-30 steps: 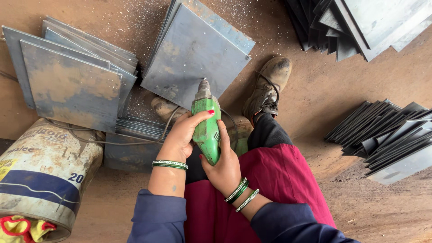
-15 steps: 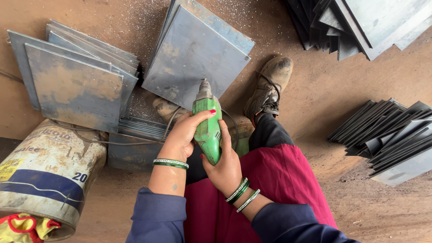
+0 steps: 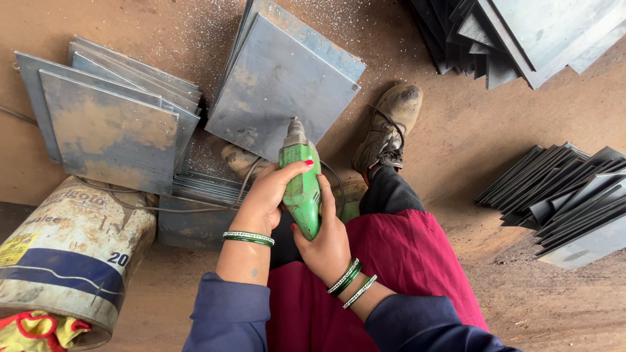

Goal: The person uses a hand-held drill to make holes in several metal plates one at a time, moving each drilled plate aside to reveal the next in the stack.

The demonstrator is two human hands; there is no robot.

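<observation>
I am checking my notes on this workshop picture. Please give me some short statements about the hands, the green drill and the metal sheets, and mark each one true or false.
1. Both hands grip the green drill. True: the left hand and the right hand wrap its body.
2. The drill tip points toward the square metal sheet. True.
3. The drill is blue. False: it is green with a grey metal nose.
4. The old paint bucket lies at the right edge. False: it lies at the lower left.
5. The person is barefoot. False: a worn boot shows.
</observation>
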